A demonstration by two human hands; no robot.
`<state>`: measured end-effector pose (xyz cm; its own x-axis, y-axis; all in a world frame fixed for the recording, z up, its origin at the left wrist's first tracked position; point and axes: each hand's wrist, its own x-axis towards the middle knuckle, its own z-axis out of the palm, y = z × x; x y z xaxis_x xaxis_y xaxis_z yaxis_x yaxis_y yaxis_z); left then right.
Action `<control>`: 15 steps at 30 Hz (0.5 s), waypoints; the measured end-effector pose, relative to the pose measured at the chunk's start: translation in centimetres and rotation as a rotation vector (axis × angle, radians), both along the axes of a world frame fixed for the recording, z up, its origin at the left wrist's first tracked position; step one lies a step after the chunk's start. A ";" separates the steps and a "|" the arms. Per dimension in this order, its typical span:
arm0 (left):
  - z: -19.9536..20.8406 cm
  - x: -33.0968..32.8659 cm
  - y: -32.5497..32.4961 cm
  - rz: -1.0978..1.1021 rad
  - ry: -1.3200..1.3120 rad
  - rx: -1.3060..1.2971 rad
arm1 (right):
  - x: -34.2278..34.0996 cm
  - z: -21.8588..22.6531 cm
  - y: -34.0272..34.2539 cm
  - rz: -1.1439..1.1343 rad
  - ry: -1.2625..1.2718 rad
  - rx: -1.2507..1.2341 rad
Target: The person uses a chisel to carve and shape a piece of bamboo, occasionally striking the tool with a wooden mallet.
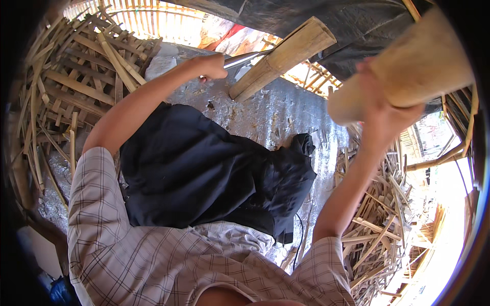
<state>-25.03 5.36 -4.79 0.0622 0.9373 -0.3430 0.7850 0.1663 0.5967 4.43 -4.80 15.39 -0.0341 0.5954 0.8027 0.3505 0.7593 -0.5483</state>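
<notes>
Nearest, at the bottom of the frame, is a checked shirt [153, 260], with black cloth [204, 168] spread across the lap beyond it. At the right, the right hand [390, 107] is raised and wrapped round a thick, pale wooden block [426, 64], blurred, its broad end toward the upper right. The left hand [211, 66], upper centre-left, is closed in a fist round the near end of a metal blade [245, 59]. The blade runs rightward to the left edge of a bamboo length [286, 57]; whether it bites in, I cannot tell.

The bamboo stands between the hands, at upper centre, the left hand nearer. Its long axis slants from its foot on the grey sheet [199, 94] up to the right; the blade crosses that axis, and the block is well apart, to the right.

Farther, some small dark lettering shows near the top; no brand is discernible on block, blade or bamboo.
</notes>
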 end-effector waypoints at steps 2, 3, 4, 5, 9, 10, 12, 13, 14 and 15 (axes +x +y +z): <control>0.8 0.0 0.3 0.003 0.017 -0.007 | 0.2 -5.6 2.2 0.037 -0.077 0.013; 1.1 0.2 0.4 0.000 0.046 0.004 | -1.0 -8.7 1.9 -0.056 -0.101 -0.118; 1.5 0.6 0.5 -0.009 0.069 0.015 | -1.0 -11.6 2.4 -0.118 -0.269 -0.288; 1.9 1.3 1.0 -0.033 0.106 -0.001 | 1.1 -14.5 4.2 0.041 -0.587 -0.336; 1.9 1.4 1.7 -0.050 0.247 -0.049 | 2.6 -17.0 4.3 0.301 -0.215 -1.198; 1.4 1.2 1.3 -0.047 0.253 -0.036 | 2.8 -16.5 3.6 0.352 -0.192 -1.211; 1.4 0.5 2.6 -0.020 0.254 -0.135 | 2.9 -15.1 2.4 0.376 -0.102 -1.288; 1.4 0.9 2.5 0.006 0.211 -0.113 | 3.0 -14.1 1.8 0.365 -0.044 -1.333; 1.4 1.2 2.3 0.034 0.167 -0.092 | 2.9 -13.2 1.3 0.355 0.014 -1.377; 1.4 1.0 2.4 0.018 0.189 -0.083 | 2.4 -12.4 0.6 0.303 0.087 -1.321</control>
